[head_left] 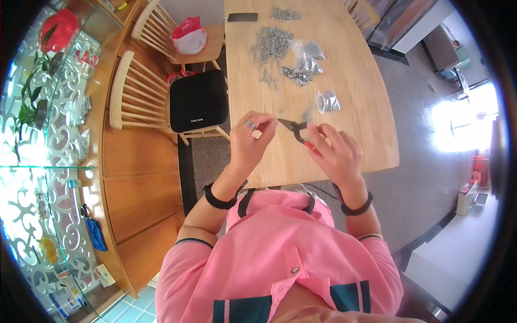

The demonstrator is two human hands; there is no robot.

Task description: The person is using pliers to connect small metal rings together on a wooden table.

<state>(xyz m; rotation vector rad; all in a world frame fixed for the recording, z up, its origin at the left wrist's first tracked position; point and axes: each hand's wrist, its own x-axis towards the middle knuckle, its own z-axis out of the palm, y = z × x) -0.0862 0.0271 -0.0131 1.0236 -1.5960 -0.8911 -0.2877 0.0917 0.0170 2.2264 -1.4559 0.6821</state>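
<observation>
Over the near part of the wooden table, my right hand (338,152) is closed round the handles of a pair of pliers (297,129) with dark jaws and a bit of red on the grip. The jaws point left, toward the fingertips of my left hand (252,139). Those fingertips are pinched together beside the tip of the pliers; what they hold is too small to make out. A ring sits on one left finger. Just beyond the pliers lie tiny grey metal bits (307,115) and a small clear bag of grey pieces (328,102).
Farther up the table (355,70) lie a heap of silvery metal links (273,44), dark rings (297,76), clear plastic bags (308,56) and a black phone-like slab (243,17). To the left stand wooden chairs, one with a black cushion (198,101), another with a red-and-white bag (189,36).
</observation>
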